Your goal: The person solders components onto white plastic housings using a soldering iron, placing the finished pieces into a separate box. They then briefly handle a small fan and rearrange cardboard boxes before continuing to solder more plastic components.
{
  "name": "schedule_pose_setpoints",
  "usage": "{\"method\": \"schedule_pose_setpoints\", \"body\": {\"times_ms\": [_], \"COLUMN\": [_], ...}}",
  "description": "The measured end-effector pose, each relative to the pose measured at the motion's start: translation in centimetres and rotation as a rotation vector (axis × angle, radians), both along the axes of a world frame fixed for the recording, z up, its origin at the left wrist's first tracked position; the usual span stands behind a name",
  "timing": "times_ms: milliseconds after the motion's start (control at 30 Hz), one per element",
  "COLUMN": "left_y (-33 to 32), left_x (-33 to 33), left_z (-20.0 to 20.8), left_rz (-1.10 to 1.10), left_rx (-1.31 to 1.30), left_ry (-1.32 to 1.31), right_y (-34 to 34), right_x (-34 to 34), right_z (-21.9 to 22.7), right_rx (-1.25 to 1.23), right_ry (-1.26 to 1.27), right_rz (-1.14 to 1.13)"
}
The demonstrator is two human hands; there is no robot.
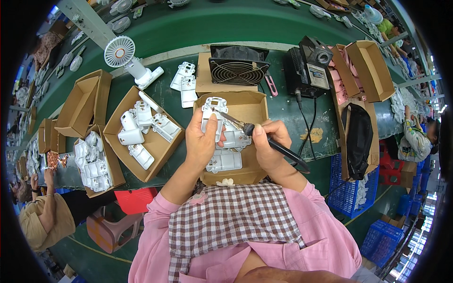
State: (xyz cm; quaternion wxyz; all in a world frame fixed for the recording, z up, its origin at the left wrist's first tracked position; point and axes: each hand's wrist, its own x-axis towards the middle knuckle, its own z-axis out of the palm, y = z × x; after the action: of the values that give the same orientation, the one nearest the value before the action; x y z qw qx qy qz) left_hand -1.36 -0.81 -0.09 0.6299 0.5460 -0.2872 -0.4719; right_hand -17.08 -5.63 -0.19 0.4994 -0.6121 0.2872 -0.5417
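My left hand point(202, 137) is closed on a white plastic housing point(214, 103), its thumb lying across the front. In my right hand point(271, 145) is a soldering iron point(283, 150) with a black handle and cable. Its metal tip points left and reaches the upper part of the housing; I cannot tell whether it touches. Beneath both hands stands an open cardboard box point(257, 101) with more white housings point(225, 161) in it. Straight ahead, behind that box, is a black fan with a round wire grille point(237, 72).
A soldering station point(309, 70) stands at the right back, its cable hanging down. Boxes of white parts point(141, 146) lie to the left, near a white handheld fan point(120, 53). Pink parts point(340, 78) and a black pouch point(356, 141) are at the right. Other people work on both sides.
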Motion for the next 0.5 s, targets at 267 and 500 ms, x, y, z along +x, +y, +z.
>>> {"method": "schedule_pose_setpoints", "body": {"times_ms": [267,500], "left_y": [0.11,0.16], "left_x": [-0.02,-0.06], "left_z": [0.14,0.22], "left_rz": [-0.011,-0.014], "left_rx": [0.006,0.022], "left_ry": [-0.033,-0.049], "right_y": [-0.08,-0.16], "right_x": [0.02,0.11], "right_z": [-0.01,-0.03], "right_rx": [0.021,-0.008], "right_ry": [-0.011,0.020], "right_rz": [0.013,0.004]}}
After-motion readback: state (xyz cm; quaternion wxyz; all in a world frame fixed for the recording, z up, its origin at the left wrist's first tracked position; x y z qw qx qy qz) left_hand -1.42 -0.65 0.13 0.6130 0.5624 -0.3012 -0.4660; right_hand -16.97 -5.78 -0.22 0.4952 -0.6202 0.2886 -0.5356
